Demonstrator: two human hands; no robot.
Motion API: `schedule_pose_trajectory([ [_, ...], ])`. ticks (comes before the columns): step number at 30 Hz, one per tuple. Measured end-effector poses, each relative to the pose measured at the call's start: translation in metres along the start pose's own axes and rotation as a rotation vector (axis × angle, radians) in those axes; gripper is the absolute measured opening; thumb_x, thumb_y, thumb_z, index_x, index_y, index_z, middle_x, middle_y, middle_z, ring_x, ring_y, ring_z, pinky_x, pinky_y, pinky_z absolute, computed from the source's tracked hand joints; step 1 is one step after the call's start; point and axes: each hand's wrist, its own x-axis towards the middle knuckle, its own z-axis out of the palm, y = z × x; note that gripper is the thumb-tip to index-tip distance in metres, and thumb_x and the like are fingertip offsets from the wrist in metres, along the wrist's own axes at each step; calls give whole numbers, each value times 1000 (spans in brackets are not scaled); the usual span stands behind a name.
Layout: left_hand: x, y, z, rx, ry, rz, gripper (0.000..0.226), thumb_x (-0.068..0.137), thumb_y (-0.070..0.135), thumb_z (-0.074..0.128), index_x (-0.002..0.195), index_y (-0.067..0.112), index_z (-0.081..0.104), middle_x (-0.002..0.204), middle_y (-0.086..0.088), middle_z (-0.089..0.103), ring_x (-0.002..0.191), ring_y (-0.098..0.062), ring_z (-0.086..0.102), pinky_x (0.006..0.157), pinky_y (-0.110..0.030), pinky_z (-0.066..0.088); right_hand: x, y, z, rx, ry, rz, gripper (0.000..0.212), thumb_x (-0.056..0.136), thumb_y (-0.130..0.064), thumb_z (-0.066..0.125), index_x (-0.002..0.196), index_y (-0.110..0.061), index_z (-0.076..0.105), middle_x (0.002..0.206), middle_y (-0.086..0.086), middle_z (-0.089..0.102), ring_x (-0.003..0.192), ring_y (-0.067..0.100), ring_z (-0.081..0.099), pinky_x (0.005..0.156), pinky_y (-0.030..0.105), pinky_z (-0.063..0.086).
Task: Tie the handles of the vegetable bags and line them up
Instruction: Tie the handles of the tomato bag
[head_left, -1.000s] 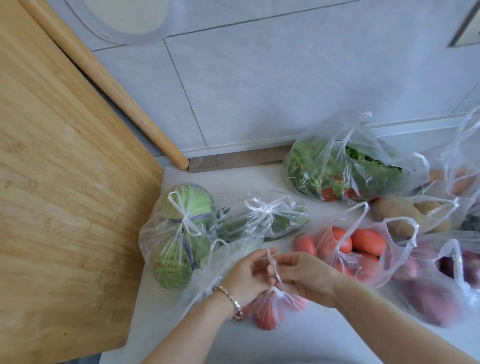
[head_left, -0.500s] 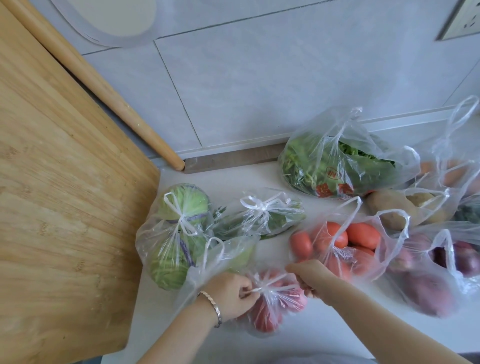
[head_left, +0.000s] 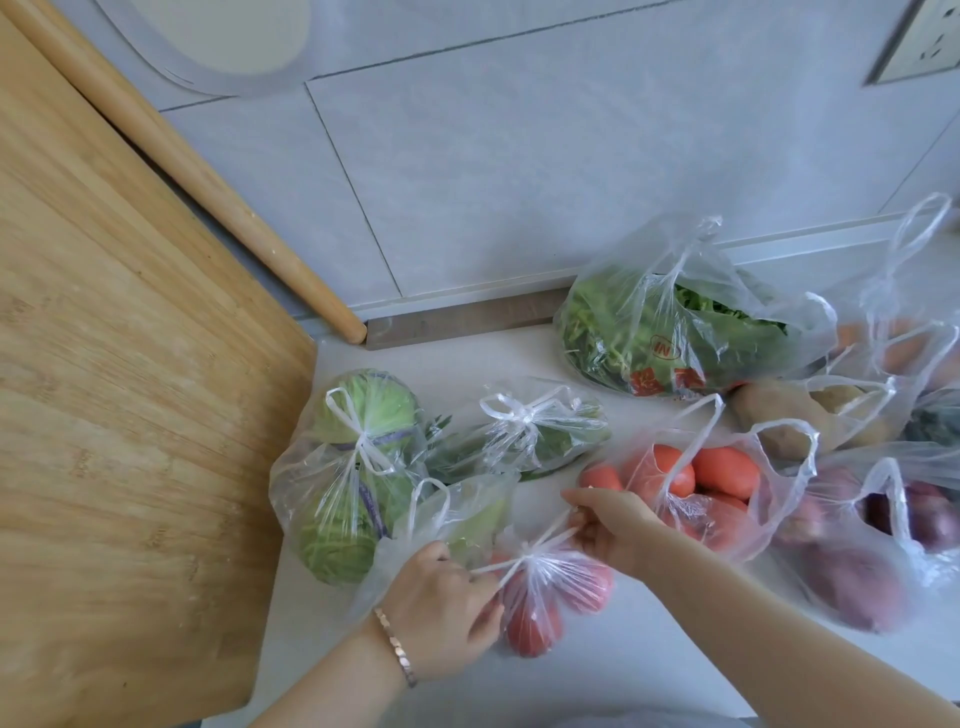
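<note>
Small tomato bag (head_left: 545, 587) lies on counter (head_left: 649, 670), front of tied cabbage bag (head_left: 348, 467). Left hand (head_left: 441, 608) and right hand (head_left: 608, 530) each pinch one handle end, drawn taut either side of knot.

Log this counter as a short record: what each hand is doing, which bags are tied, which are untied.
left hand: grips one handle of the small tomato bag
right hand: pinches the other handle, pulled taut from the knot
tied: cabbage bag; green vegetable bag
untied, handles loose: large tomato bag; potato bag; purple vegetable bag
left of bags: wooden board
</note>
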Motion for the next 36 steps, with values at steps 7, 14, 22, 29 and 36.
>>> schedule_pose_trajectory([
  [7, 6, -22, 5, -39, 66, -75, 26, 71, 29, 53, 45, 23, 50, 45, 10, 51, 44, -4, 41, 75, -22, 39, -7, 2, -1, -240, 146, -170, 30, 87, -5, 59, 60, -9, 47, 50, 5, 43, 35, 12, 42, 37, 19, 41],
  [14, 64, 2, 0, -34, -320, -328, 61, 82, 57, 49, 132, 23, 43, 131, 1, 50, 115, -21, 54, 94, -34, 40, -38, -19, -1, -881, 251, -524, 22, 86, -21, 55, 106, -13, 57, 93, 1, 58, 86, 16, 54, 69, 21, 38],
  [22, 86, 15, 25, 9, -704, -332, 30, 93, 23, 48, 119, 10, 54, 120, -12, 61, 110, -31, 59, 94, -41, 47, -76, -22, -26, -860, 421, -841, 14, 86, -13, 56, 94, -16, 68, 82, -8, 62, 79, 12, 58, 76, 19, 42],
  [29, 134, 38, -29, -344, -137, -399, 20, 89, 37, 49, 85, 19, 57, 91, 5, 55, 82, -16, 57, 75, -28, 47, -102, -46, -70, -702, 714, -1211, 13, 78, -9, 67, 88, -15, 61, 73, 3, 53, 64, 9, 47, 60, 9, 38],
  [36, 199, 83, -31, -424, -63, -403, 44, 84, 35, 56, 121, 14, 49, 107, -8, 62, 102, -25, 55, 84, -34, 48, -72, -71, -122, -1351, 903, -933, 42, 73, -21, 71, 110, -7, 58, 109, 17, 56, 103, 39, 50, 85, 45, 45],
])
